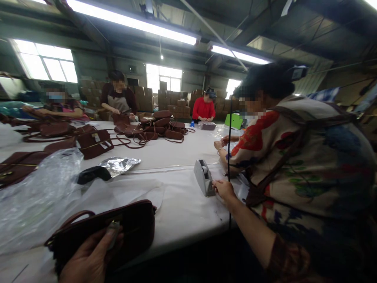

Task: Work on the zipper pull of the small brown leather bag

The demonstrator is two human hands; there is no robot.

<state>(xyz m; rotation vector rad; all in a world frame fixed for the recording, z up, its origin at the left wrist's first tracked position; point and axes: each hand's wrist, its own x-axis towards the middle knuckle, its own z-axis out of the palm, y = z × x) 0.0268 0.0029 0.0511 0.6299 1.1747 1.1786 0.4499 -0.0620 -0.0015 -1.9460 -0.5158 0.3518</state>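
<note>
At the dispenser (202, 179), right hand (225, 191) curls, hold unclear; cropped left hand (91, 255) grips bag (137, 224).

The left hand (92, 251) partly hides the brown bag (138, 225).

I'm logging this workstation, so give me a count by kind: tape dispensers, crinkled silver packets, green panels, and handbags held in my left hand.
Tape dispenser: 1
Silver packet: 1
Green panel: 1
Handbag in your left hand: 1
Total: 4
</note>
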